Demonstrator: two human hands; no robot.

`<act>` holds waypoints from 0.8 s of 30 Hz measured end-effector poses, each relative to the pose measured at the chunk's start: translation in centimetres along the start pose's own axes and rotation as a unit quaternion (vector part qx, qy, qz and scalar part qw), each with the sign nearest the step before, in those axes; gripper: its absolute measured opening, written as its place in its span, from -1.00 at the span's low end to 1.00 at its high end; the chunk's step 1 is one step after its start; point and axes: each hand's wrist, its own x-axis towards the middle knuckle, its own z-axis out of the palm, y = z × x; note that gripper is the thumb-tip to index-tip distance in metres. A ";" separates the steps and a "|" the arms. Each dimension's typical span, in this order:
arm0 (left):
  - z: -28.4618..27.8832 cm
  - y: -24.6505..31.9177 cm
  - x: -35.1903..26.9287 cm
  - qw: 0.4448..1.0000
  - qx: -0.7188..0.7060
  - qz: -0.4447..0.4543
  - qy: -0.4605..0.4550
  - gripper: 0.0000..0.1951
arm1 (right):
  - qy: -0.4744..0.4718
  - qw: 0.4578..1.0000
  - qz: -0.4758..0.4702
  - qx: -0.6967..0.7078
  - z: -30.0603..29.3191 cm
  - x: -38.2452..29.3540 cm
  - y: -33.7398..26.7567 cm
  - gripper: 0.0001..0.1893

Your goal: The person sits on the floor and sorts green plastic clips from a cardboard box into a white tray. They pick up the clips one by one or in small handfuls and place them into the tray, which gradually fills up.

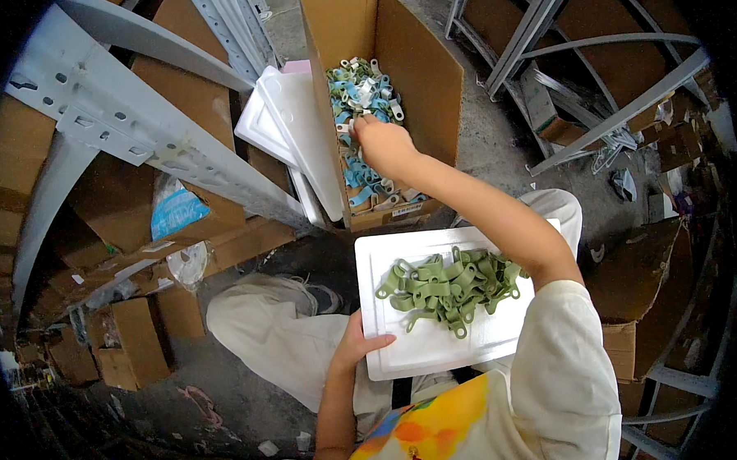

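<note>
My left hand (360, 343) grips the near left edge of a white foam lid (386, 359) lying across my lap, its thumb over the top. A heap of olive-green looped clips or straps (451, 288) with holes in their ends rests on that lid. Stretched over the lid's far right side, my right arm reaches into a tall open cardboard box (421, 104). Down among mixed blue, green, white and tan clips (362, 88) is my right hand (384, 144), fingers bent. Its fingertips touch the pile beside a white clip; whether they hold one is hidden.
White foam lids (290, 128) lean against the box's left side. A grey metal rack post (173, 146) slants close on the left, with cartons (130, 342) below. Another metal rack (607, 53) stands at the right, and a large carton (636, 280) sits near my right elbow.
</note>
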 end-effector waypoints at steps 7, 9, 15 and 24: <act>0.4 0.6 -0.3 1.000 -0.009 -0.001 0.013 -0.47 | 0.028 0.985 -0.088 0.148 -9.3 -7.7 -0.2 -0.86; 0.5 0.9 -0.5 1.000 -0.007 -0.009 0.018 -0.47 | 0.021 0.974 -0.108 0.198 -11.3 -10.0 0.7 -0.85; -0.1 -0.4 -0.1 1.000 -0.006 0.007 0.005 -0.45 | -0.039 0.956 -0.020 0.292 -15.6 -18.0 4.7 -0.83; 0.6 -0.3 -0.9 0.996 -0.046 0.002 0.078 -0.43 | -0.011 0.908 0.221 0.356 -16.4 -30.6 5.7 -0.80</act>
